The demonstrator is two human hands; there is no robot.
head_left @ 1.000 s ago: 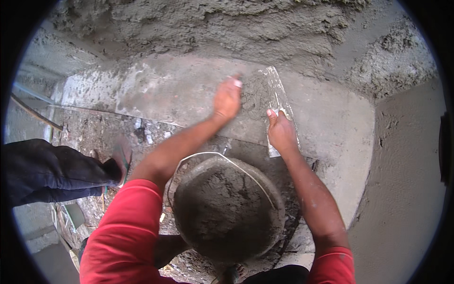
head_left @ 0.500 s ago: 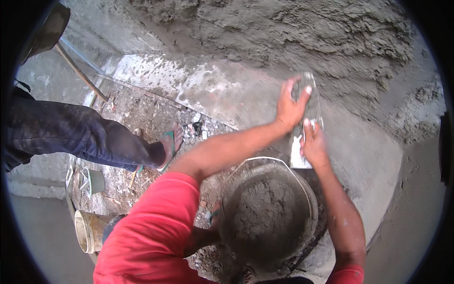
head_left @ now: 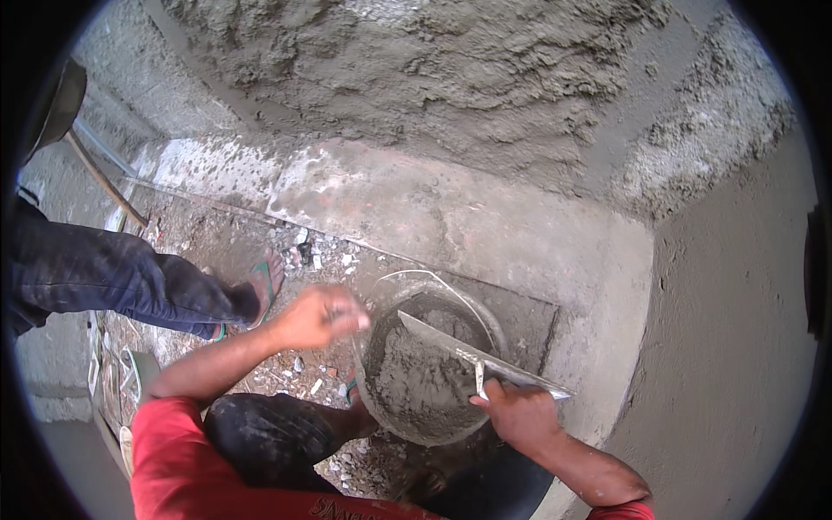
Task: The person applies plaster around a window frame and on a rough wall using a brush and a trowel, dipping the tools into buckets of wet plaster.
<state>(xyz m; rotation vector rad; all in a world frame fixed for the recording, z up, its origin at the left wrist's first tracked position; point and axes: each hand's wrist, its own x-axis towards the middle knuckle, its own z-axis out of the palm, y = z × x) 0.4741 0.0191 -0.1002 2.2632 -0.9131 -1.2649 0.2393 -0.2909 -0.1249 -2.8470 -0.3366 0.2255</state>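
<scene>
My right hand (head_left: 522, 418) is closed round the handle of a plastering trowel (head_left: 451, 345) with a long flat metal blade. The blade is tilted nearly edge-on over a round bucket (head_left: 497, 329), crossing its mouth and right rim. Grey wet mortar (head_left: 420, 377) fills much of the bucket. My left hand (head_left: 322, 317) hovers just left of the bucket, apart from the trowel. Motion smears its fingers, so their shape is unclear.
Rough wet mortar covers the wall (head_left: 451, 78) ahead, above a concrete ledge (head_left: 416, 195). Smoother plaster coats the right wall (head_left: 719, 321). On the left, another person's dark-trousered leg (head_left: 130, 273) stands on rubble (head_left: 208, 230). A wooden handle (head_left: 106, 180) leans behind.
My right hand has brought the trowel from beside the wall down over the bucket. My left hand has left the blade and moved left. The view has shifted to the right.
</scene>
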